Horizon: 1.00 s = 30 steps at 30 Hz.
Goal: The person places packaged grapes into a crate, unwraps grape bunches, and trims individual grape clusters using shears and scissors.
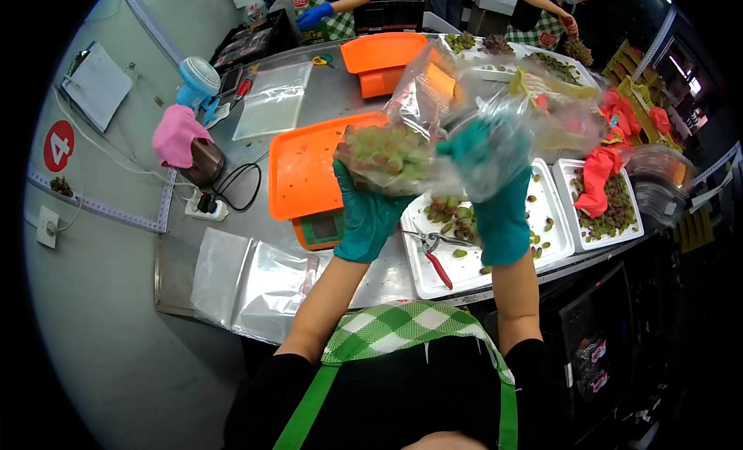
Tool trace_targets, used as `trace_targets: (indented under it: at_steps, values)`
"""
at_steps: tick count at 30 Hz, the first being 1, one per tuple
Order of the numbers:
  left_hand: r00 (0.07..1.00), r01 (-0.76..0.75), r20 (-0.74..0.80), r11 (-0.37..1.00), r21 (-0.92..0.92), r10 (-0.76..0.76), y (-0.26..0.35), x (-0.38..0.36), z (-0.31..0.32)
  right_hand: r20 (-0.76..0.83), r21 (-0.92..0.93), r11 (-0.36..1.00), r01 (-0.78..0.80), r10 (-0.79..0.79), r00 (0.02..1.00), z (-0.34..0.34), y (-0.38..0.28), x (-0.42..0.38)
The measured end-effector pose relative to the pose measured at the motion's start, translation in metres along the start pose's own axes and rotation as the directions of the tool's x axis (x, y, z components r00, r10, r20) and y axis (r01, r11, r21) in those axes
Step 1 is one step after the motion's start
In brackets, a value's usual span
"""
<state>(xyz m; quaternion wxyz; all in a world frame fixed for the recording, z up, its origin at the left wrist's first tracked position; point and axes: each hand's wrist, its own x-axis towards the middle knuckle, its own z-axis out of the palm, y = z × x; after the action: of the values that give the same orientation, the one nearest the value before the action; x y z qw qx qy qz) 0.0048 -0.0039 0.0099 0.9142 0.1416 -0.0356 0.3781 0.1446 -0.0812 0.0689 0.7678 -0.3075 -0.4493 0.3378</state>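
My left hand (370, 218), in a teal glove, is wrapped round the lower left of a clear plastic bag (414, 102) filled with green and reddish succulents (391, 152). Beside the bag's right side is my right hand (499, 210), also gloved; its fingers are blurred by motion and covered by crumpled clear plastic (507, 133), so their grip cannot be made out. Beneath the hands, a white tray (553, 206) holds loose succulent rosettes (457, 220) and leaves. Red-handled pruning shears (436, 266) lie on its near left part.
Left of the bag stands an orange scale (290, 179); another orange scale (379, 55) is behind. Flat plastic bags (267, 280) lie at the table's front-left. A second white tray (631, 229) holds succulents and red cloth. A blue fan (199, 77) stands left. Co-workers are across the table.
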Motion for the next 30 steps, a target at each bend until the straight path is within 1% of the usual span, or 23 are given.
trace_targets:
  at_steps: [1,2,3,4,5,6,10,11,14,15,16,17,18,19,21,22,24,25,26,27,30]
  values:
    - [1.0,0.013,0.026,0.999,0.033,-0.014,-0.001,0.002,0.007,-0.099,0.246,0.968,-0.043,0.069,0.993,0.015,-0.021,0.013]
    - [0.998,0.029,0.049,0.997,0.067,-0.032,-0.003,0.003,0.014,-0.108,0.322,0.946,0.029,0.007,0.994,0.016,-0.03,0.024]
    - [0.995,0.076,0.062,0.997,0.028,-0.078,-0.005,0.006,0.017,-0.239,0.272,0.96,0.062,0.005,0.971,0.025,-0.041,0.037]
    - [0.99,0.125,0.074,0.992,-0.011,-0.124,-0.008,0.008,0.02,-0.044,0.336,0.94,0.05,-0.037,0.998,0.013,-0.043,0.059]
    - [0.978,0.204,0.077,0.971,-0.122,-0.196,-0.011,0.01,0.021,-0.153,0.217,0.974,0.058,-0.024,0.988,0.022,-0.053,0.076]
    - [0.96,0.278,0.091,0.933,-0.231,-0.264,-0.014,0.012,0.023,-0.082,0.277,0.96,0.05,-0.028,0.996,0.036,-0.067,0.087]
    - [0.911,0.403,0.186,0.888,-0.223,-0.367,-0.032,0.014,0.021,-0.014,0.195,0.975,0.107,-0.107,0.994,0.046,-0.09,0.114]
    - [0.906,0.41,0.185,0.9,-0.149,-0.382,-0.035,0.012,0.018,-0.006,0.179,0.976,0.122,-0.123,0.992,0.047,-0.094,0.118]
    - [0.926,0.373,0.073,0.928,-0.02,-0.37,-0.031,0.007,0.003,0.015,0.108,0.981,0.16,-0.163,0.987,0.048,-0.105,0.129]
    - [0.942,0.33,0.067,0.944,0.012,-0.33,-0.027,0.01,-0.01,0.017,0.081,0.982,0.17,-0.172,0.985,0.047,-0.106,0.132]
    - [0.973,0.228,-0.02,0.961,0.155,-0.228,-0.02,0.014,-0.017,0.018,0.052,0.983,0.178,-0.179,0.984,0.047,-0.108,0.136]
    - [0.99,0.131,-0.088,0.944,0.303,-0.109,-0.012,0.02,-0.021,0.023,0.024,0.983,0.184,-0.185,0.982,0.047,-0.109,0.14]
    - [0.99,0.04,-0.136,0.892,0.45,0.024,-0.004,0.026,-0.022,0.026,-0.004,0.982,0.19,-0.19,0.981,0.048,-0.109,0.145]
    - [0.998,-0.026,-0.028,0.84,0.542,0.049,0.005,0.033,-0.02,0.032,-0.035,0.98,0.196,-0.195,0.98,0.048,-0.107,0.149]
    - [0.979,-0.183,0.192,0.706,0.684,0.067,0.022,0.05,-0.008,0.039,-0.092,0.974,0.205,-0.203,0.978,0.047,-0.102,0.156]
    - [0.969,-0.158,0.246,0.707,0.69,-0.025,0.028,0.055,0.001,0.043,-0.122,0.971,0.206,-0.202,0.978,0.048,-0.099,0.16]
    - [0.917,-0.105,0.341,0.701,0.705,-0.206,0.037,0.06,0.019,0.049,-0.189,0.959,0.21,-0.205,0.978,0.046,-0.091,0.172]
    - [0.942,-0.001,0.282,0.835,0.55,-0.184,0.03,0.055,0.021,0.049,-0.228,0.952,0.207,-0.201,0.978,0.044,-0.085,0.18]
    - [0.952,0.045,0.25,0.887,0.459,-0.177,0.026,0.056,0.021,0.052,-0.27,0.94,0.209,-0.202,0.978,0.043,-0.077,0.186]
    - [0.957,0.066,0.228,0.899,0.432,-0.18,0.022,0.057,0.022,0.052,-0.312,0.927,0.207,-0.201,0.978,0.039,-0.069,0.193]
    - [0.965,0.089,0.174,0.867,0.49,-0.198,0.009,0.045,0.013,0.036,-0.415,0.889,0.194,-0.197,0.98,0.026,-0.042,0.213]
